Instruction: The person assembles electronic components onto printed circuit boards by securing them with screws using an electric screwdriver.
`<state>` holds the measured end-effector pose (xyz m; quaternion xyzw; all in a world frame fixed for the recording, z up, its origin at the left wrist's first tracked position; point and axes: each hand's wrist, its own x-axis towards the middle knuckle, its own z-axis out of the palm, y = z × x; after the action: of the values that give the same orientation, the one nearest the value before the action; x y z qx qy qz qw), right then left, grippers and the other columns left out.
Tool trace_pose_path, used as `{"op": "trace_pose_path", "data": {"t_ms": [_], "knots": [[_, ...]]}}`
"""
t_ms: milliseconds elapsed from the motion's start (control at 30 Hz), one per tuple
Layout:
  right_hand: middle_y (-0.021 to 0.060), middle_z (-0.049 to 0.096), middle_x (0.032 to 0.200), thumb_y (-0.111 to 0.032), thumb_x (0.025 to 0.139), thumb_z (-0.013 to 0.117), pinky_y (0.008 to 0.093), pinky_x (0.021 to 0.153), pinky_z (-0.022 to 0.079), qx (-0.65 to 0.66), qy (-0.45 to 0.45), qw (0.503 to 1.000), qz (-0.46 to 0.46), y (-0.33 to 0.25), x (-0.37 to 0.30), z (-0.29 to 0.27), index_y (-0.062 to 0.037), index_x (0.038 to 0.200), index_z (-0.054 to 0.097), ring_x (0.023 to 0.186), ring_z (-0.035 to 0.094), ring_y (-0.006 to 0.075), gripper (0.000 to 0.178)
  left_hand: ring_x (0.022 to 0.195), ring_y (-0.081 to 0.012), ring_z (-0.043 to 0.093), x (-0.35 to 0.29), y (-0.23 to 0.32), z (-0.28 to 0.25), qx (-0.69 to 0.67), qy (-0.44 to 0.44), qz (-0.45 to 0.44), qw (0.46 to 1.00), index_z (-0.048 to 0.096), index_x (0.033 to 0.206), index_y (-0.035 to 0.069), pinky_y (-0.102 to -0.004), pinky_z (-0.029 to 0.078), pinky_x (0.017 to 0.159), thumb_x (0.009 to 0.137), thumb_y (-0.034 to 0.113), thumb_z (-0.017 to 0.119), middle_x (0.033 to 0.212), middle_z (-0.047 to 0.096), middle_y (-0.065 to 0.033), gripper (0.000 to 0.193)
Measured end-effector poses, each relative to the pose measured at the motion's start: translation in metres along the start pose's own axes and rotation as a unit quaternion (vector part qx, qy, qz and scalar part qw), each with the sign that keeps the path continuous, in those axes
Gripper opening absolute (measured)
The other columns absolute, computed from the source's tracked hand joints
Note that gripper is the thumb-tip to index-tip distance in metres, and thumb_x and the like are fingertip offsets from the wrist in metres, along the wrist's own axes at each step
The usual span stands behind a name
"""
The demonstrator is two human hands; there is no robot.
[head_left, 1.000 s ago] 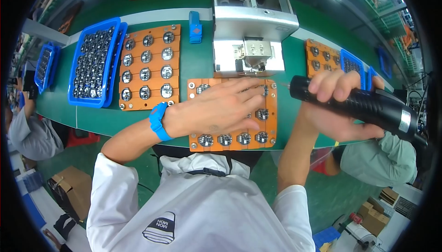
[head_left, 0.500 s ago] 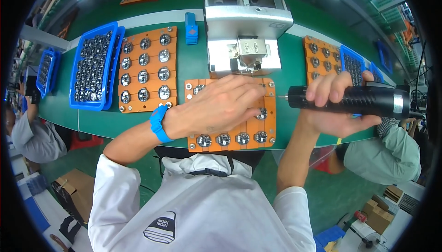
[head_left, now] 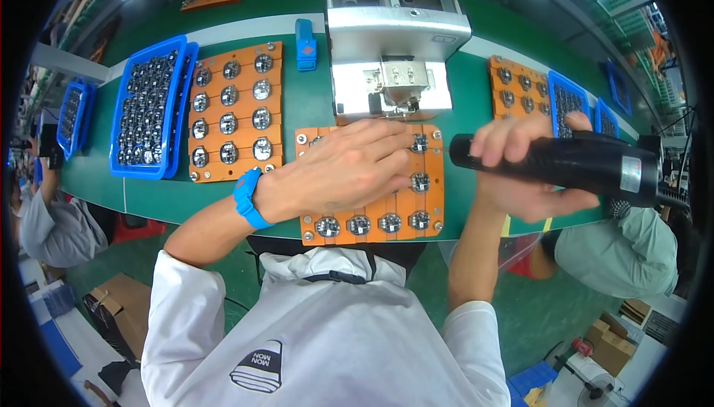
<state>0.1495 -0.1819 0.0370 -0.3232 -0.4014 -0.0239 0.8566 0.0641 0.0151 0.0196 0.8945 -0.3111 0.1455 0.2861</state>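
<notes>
My left hand [head_left: 357, 165], a blue wrist strap [head_left: 248, 199] on its wrist, rests over an orange fixture board [head_left: 364, 240] in front of me. Its fingers reach out to the right, thumb apart from them, and hide the board's middle. Small round circuit boards sit in the fixture, such as the round circuit board [head_left: 419, 143] just beyond my fingertips and several along the near edge. In my right hand [head_left: 520, 165] is a black electric screwdriver [head_left: 565, 162], held almost level; its thin bit points left toward the fixture's far right corner.
Behind the fixture stands a metal machine [head_left: 398, 31]. To the left are another loaded orange board [head_left: 248, 121] and a blue tray [head_left: 115, 162] of round circuit boards. A blue clip-like object [head_left: 306, 46] lies farther back. More orange boards [head_left: 498, 76] sit right; co-workers flank both sides.
My left fingers have drawn back left, uncovering the round circuit board at the far right corner. The screwdriver has moved slightly left, its rear end tipping lower.
</notes>
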Motion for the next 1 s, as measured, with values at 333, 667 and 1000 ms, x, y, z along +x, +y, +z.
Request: {"op": "trace_pose_path", "data": {"t_ms": [333,667,1000], "knots": [[0.0133,0.054,0.082,-0.076,0.087,0.039,0.0398,0.062,0.050,0.007,-0.036,0.998,0.052,0.018,-0.009,-0.004,-0.0099,0.140,0.027,0.064,0.057,0.0242,0.085,0.118,-0.0299,0.056,0.000,-0.002,-0.002,0.049,-0.049,0.027,0.997,0.063,0.091,-0.001,-0.0411,0.046,0.098,0.081,0.030,0.072,0.118,0.064,-0.0159,0.034],[0.0129,0.054,0.081,-0.075,0.088,0.038,0.0392,0.061,0.051,0.005,-0.040,0.997,0.065,0.019,-0.009,-0.005,-0.0094,0.139,0.027,0.064,0.057,0.0235,0.084,0.119,-0.0297,0.056,-0.001,-0.002,-0.001,0.046,-0.054,0.024,0.997,0.064,0.087,-0.001,-0.0410,0.046,0.099,0.081,0.031,0.072,0.117,0.065,-0.0149,0.033],[0.0125,0.054,0.078,-0.079,0.085,0.038,0.0368,0.058,0.051,-0.033,-0.038,0.995,0.082,0.021,-0.011,0.001,-0.0076,0.136,0.028,0.062,0.057,0.0224,0.089,0.118,-0.0297,0.056,-0.001,-0.002,-0.001,0.033,-0.045,0.021,0.998,0.063,0.086,-0.001,-0.0410,0.046,0.098,0.082,0.031,0.071,0.116,0.065,-0.0149,0.033]]}}
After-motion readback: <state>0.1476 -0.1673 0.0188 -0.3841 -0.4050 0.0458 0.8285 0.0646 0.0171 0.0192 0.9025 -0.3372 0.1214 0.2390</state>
